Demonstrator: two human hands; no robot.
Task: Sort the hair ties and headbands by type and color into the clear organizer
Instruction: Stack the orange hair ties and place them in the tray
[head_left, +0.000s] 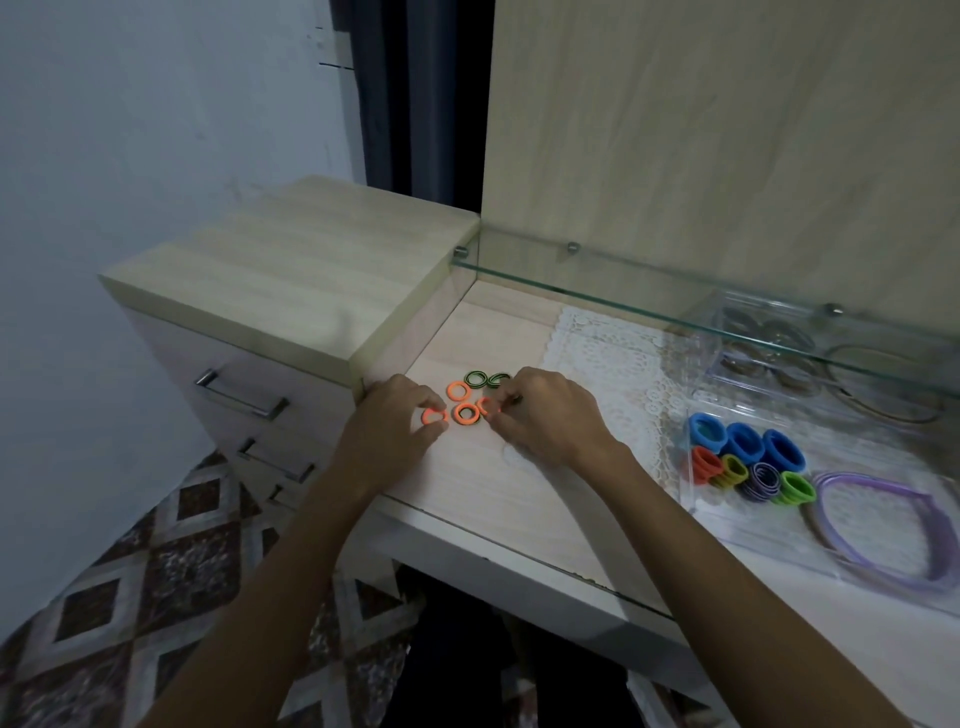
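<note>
Head view — pale wood desk, tiled floor

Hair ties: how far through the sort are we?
Partly done. The clear organizer already holds three blue ties, small red, yellow, purple and green stacks, and a purple headband. In hand: the left hand pinches an orange tie, and the right hand works another. Left: loose orange ties and dark green ties on the desk.

One head cam, worn high, looks fwd and down, close over counter beneath both forearms.
</note>
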